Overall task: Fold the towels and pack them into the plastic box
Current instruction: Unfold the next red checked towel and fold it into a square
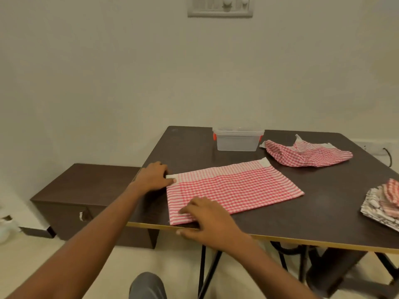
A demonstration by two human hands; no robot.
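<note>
Head view: a pale wall (108, 72) stands behind a dark table (323, 219), the landmark for all places given below.

A low dark cabinet (86, 186) sits on the floor just left of the table, touching its left side.

The flat towel (235, 188), red-and-white checked with a white border, lies spread on the table's near-left part. Its near corner reaches the table's front edge.

The crumpled towel (306, 154), of the same check, lies unfolded at the table's far right, just beside the box.

A pile (380, 208) of folded cloth, patterned grey-white below and red check above, sits at the table's right edge and is cut off by the frame.

The clear plastic box (237, 141), with red clips at its sides and its lid on, stands at the table's far edge, against the wall. No towel shows through its walls.

The hands are apart, both on the flat towel's left end. The left hand (154, 176), at the table's left edge, has curled fingers and pinches the towel's far-left white corner under the thumb. The right hand (207, 221), at the table's front edge, lays bent fingers on the near-left corner with the thumb down against the table edge; whether it pinches the cloth cannot be told.

A switch plate (220, 6) is mounted on the wall above the table.
</note>
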